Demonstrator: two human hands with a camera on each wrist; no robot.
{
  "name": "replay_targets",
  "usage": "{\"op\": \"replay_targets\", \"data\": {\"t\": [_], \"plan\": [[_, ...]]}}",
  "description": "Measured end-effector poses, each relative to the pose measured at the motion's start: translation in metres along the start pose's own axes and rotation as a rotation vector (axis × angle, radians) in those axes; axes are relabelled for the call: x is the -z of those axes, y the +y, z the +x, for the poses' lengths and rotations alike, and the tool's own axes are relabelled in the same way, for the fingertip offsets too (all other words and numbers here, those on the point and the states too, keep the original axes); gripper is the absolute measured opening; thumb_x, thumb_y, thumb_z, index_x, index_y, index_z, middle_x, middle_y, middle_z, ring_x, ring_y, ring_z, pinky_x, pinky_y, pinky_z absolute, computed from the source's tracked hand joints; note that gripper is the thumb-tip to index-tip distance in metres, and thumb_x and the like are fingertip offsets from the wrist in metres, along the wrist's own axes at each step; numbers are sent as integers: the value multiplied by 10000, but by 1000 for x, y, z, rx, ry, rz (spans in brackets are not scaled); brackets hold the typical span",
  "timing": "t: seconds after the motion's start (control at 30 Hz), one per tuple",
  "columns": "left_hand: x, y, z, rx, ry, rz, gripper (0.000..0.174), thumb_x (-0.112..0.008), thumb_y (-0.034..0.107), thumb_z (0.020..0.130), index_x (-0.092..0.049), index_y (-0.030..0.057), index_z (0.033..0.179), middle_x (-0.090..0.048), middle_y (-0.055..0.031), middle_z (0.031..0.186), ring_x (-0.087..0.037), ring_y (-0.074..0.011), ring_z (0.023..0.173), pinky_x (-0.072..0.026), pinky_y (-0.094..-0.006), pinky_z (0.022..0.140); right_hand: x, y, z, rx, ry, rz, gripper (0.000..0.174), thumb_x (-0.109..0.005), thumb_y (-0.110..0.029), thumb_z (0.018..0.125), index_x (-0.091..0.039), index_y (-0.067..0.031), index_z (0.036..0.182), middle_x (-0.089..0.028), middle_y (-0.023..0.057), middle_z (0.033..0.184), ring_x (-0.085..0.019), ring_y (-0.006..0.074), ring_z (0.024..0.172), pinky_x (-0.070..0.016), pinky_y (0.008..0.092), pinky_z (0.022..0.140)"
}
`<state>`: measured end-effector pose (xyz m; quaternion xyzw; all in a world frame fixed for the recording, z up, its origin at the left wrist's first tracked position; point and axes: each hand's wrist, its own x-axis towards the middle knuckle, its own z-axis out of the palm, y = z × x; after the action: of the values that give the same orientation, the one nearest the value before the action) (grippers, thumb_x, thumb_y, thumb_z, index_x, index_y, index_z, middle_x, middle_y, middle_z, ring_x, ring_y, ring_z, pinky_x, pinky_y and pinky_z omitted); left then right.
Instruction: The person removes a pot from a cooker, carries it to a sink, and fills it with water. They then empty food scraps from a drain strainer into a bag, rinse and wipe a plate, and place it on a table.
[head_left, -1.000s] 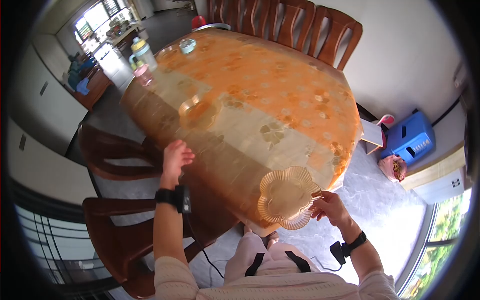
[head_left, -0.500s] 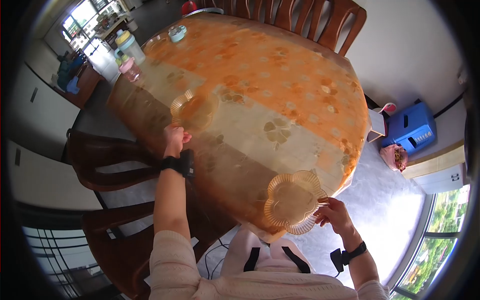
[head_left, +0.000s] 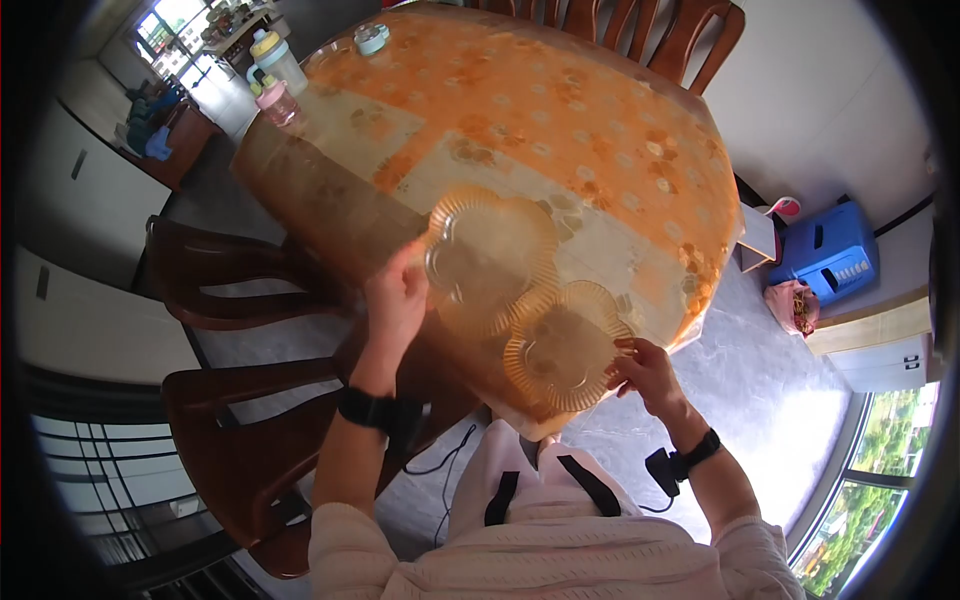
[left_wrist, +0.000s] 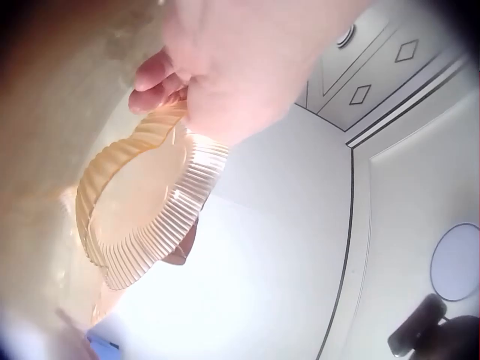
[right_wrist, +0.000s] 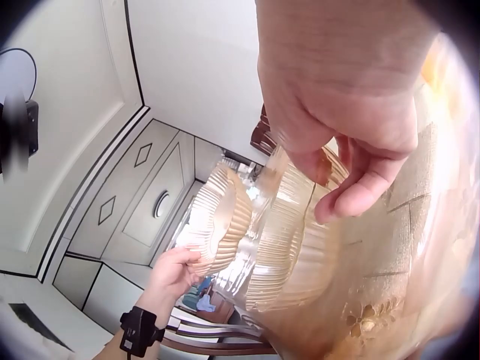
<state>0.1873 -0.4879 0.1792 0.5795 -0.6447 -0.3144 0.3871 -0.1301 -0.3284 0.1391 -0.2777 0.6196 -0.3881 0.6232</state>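
My left hand (head_left: 397, 300) pinches the rim of an amber plastic plate (head_left: 490, 262) with a scalloped, ribbed edge. In the left wrist view this plate (left_wrist: 161, 217) hangs tilted from the fingers. My right hand (head_left: 648, 376) pinches the right rim of a second, similar scalloped plate (head_left: 565, 345) over the near corner of the table. The two plates overlap at their edges in the head view. From the right wrist, the left-hand plate (right_wrist: 217, 217) stands apart behind the right-hand plate (right_wrist: 289, 240).
The table (head_left: 600, 140) wears a patterned orange and beige cover. At its far left stand a yellow-lidded bottle (head_left: 277, 62), a pink bottle (head_left: 276, 101) and a small light-blue container (head_left: 370, 39). Wooden chairs (head_left: 235, 420) line the left side. A blue box (head_left: 825, 255) sits on the right.
My left hand has reached the plate at the table's left, gripped it and lifted it rightward towards the other plate. The right hand keeps its hold on the second plate.
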Motion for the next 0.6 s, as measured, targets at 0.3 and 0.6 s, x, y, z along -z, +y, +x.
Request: {"op": "replay_targets", "data": {"t": [0.3, 0.6], "plan": [[-36, 35, -132, 222, -342, -181, 331, -476, -5, 802, -541, 7, 1127, -550, -43, 593, -513, -76, 419, -416, -238, 389, -5, 29, -23, 129, -74, -24, 332, -557, -83, 816, -482, 62, 1105, -619, 124, 718, -616, 166, 566, -494, 250, 456], [-32, 25, -190, 236, -268, -268, 284, -459, -13, 818, -555, -9, 1085, -562, -15, 712, -486, -26, 576, -390, -185, 504, -3, 30, -60, 91, -161, -103, 385, -544, -30, 769, -478, 66, 1136, -613, 115, 695, -600, 141, 552, -496, 248, 463]]}}
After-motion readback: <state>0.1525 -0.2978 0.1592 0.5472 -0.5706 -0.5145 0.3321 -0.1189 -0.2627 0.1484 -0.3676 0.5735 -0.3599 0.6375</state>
